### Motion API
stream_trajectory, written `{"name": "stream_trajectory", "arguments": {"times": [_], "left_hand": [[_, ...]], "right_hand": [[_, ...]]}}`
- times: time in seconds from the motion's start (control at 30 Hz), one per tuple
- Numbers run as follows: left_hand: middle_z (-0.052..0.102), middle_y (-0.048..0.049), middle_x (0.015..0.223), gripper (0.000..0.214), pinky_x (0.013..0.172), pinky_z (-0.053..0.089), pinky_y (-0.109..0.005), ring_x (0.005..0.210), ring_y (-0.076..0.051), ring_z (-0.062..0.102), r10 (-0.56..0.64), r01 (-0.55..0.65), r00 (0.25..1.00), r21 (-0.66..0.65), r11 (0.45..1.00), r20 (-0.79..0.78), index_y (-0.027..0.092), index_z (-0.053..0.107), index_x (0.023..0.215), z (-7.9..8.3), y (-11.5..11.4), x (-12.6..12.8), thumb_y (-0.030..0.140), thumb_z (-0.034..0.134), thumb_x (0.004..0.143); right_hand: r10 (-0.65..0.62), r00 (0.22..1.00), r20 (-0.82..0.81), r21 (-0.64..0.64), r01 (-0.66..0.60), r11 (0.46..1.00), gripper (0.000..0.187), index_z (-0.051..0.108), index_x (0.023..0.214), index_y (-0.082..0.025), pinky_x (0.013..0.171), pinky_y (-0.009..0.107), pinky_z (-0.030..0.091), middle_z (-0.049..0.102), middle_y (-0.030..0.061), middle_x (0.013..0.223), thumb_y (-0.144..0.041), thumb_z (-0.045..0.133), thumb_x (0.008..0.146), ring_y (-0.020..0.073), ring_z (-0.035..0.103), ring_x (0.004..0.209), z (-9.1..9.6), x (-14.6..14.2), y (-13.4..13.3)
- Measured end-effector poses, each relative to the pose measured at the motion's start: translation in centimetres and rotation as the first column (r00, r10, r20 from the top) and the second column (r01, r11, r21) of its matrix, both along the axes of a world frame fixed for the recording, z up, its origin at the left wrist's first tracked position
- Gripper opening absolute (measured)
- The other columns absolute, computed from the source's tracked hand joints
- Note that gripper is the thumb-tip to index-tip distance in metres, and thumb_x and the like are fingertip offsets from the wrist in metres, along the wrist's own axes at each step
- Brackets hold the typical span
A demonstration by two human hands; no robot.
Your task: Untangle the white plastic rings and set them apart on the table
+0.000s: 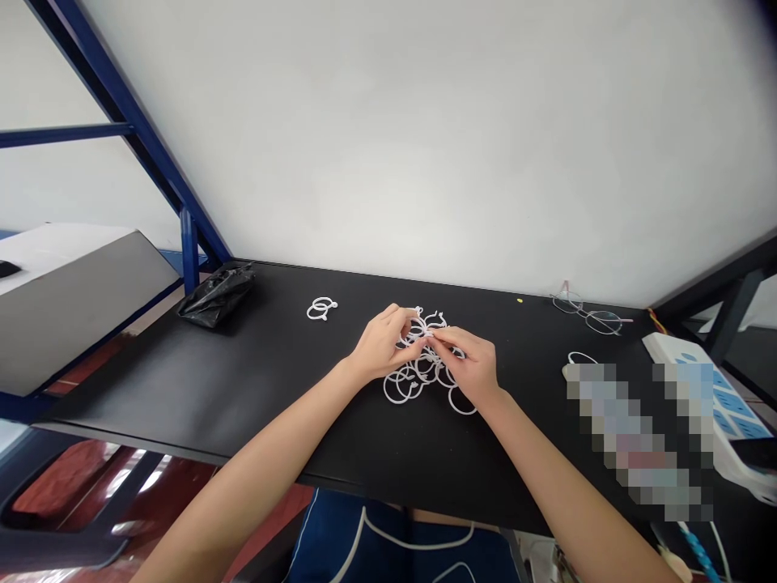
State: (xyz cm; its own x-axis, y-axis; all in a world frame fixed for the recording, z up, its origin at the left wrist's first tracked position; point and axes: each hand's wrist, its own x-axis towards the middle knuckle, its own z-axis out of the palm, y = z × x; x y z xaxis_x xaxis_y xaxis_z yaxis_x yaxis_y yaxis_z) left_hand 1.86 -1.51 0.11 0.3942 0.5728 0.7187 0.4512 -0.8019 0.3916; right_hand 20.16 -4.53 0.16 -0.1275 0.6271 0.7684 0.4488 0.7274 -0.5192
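A pile of several white plastic rings [418, 372] lies in the middle of the black table [243, 389]. My left hand [382, 344] and my right hand [470, 364] meet above the pile. Both pinch a white ring [425, 332] between their fingertips, the fingers curled and closed. A separate pair of joined white rings [321, 308] rests to the left, apart from the pile.
A crumpled black bag [215, 295] sits at the table's back left. Glasses [586, 312] lie at the back right, near a white power strip [710, 405]. A blue metal frame [139, 138] rises at left. A white wall stands behind the table.
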Motion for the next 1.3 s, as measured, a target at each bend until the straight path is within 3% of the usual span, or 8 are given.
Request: {"name": "stream_trajectory", "arguments": {"times": [0.3,0.47,0.7,0.87,1.07,1.3], "left_hand": [[0.048,-0.0002,0.065,0.034,0.060,0.042,-0.027,0.066,-0.016,0.047,0.006,-0.006,1.000,-0.034,0.999,0.008,0.017,0.059,0.093,0.36,-0.09,-0.15,0.048,0.046,0.095],[0.047,0.0003,0.063,0.031,0.060,0.042,-0.026,0.065,-0.015,0.047,0.003,-0.003,0.999,-0.004,1.000,0.032,0.016,0.059,0.091,0.14,0.09,-0.13,0.044,0.046,0.096],[0.047,0.0007,0.065,0.024,0.062,0.041,-0.026,0.065,-0.015,0.047,0.009,-0.006,0.998,-0.047,0.999,0.065,0.016,0.058,0.091,-0.02,0.09,-0.16,0.036,0.045,0.096],[0.047,0.0004,0.065,0.024,0.062,0.041,-0.027,0.065,-0.015,0.047,0.001,0.004,0.998,-0.083,0.997,0.064,0.016,0.059,0.090,-0.04,0.00,-0.20,0.035,0.045,0.096],[0.053,-0.0017,0.069,0.029,0.063,0.043,-0.027,0.067,-0.015,0.050,0.000,0.011,0.998,-0.165,0.986,0.062,0.017,0.060,0.091,0.07,-0.23,-0.13,0.037,0.041,0.097],[0.056,-0.0025,0.071,0.032,0.062,0.042,-0.027,0.064,-0.014,0.050,0.029,-0.017,0.998,-0.192,0.981,0.062,0.017,0.061,0.087,-0.03,0.01,-0.36,0.038,0.039,0.098]], "right_hand": [[0.093,0.995,0.046,-0.162,-0.084,0.983,0.009,0.068,0.089,-0.022,0.063,0.028,0.059,0.071,0.0029,0.081,-0.026,0.061,0.091,0.0150,0.067,0.070,0.14,-0.37,-0.35],[0.111,0.993,0.051,-0.165,-0.101,0.981,0.008,0.066,0.089,-0.022,0.062,0.026,0.057,0.067,0.0014,0.077,-0.024,0.059,0.092,0.0137,0.064,0.067,-0.16,-0.39,-0.26],[0.133,0.986,0.102,-0.254,-0.103,0.962,0.015,0.061,0.096,-0.021,0.068,0.028,0.055,0.069,0.0047,0.087,-0.027,0.047,0.098,0.0160,0.068,0.074,-0.48,-0.01,-0.33],[0.168,0.979,0.118,-0.317,-0.123,0.941,0.012,0.056,0.091,-0.022,0.062,0.025,0.049,0.062,0.0006,0.074,-0.030,0.050,0.097,0.0137,0.061,0.064,-0.38,0.02,-0.32],[0.165,0.974,0.157,-0.313,-0.110,0.943,0.018,0.056,0.091,-0.021,0.061,0.025,0.043,0.060,0.0005,0.074,-0.029,0.042,0.100,0.0123,0.055,0.062,-0.01,0.01,-0.57],[0.177,0.973,0.150,-0.313,-0.123,0.942,0.017,0.057,0.094,-0.021,0.066,0.025,0.045,0.062,0.0014,0.077,-0.028,0.042,0.100,0.0132,0.057,0.067,-0.14,0.27,-0.26]]}}
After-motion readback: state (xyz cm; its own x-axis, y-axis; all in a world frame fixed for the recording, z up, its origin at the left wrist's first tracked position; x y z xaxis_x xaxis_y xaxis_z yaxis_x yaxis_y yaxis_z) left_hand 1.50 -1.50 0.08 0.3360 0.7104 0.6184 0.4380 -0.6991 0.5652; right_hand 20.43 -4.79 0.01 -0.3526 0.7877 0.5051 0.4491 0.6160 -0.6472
